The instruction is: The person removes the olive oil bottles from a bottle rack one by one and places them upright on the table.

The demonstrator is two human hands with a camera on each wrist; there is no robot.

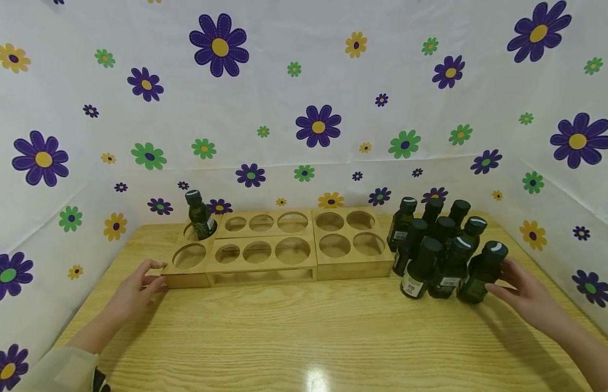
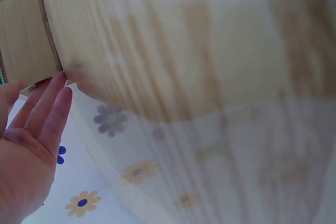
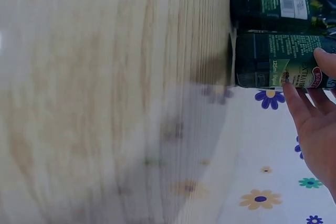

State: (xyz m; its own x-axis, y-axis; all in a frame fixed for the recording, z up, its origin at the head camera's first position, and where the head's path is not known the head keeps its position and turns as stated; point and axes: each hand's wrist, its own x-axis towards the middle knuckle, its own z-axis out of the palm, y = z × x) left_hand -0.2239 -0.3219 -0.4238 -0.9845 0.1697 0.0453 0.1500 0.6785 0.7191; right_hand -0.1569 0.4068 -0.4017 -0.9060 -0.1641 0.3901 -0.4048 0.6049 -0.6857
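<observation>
At the right front of a cluster of small dark-green olive oil bottles (image 1: pixel 421 267), my right hand (image 1: pixel 527 294) holds the nearest-right bottle (image 1: pixel 475 286) from its side. In the right wrist view the thumb lies on the label of that bottle (image 3: pixel 291 59), with fingers along its far side. My left hand (image 1: pixel 132 296) touches the left front corner of a wooden rack (image 1: pixel 186 280); its fingers look fairly straight in the left wrist view. One bottle (image 1: pixel 201 218) stands slightly tilted in the rack's back left hole. The rack's other round holes hold nothing.
The rack's middle section (image 1: pixel 262 275) and right section (image 1: pixel 353 270) extend across the back of the wooden table (image 1: pixel 284 337). The bottles stand close together beside its right end. A white flowered cloth (image 1: pixel 269 98) surrounds the table's back and sides.
</observation>
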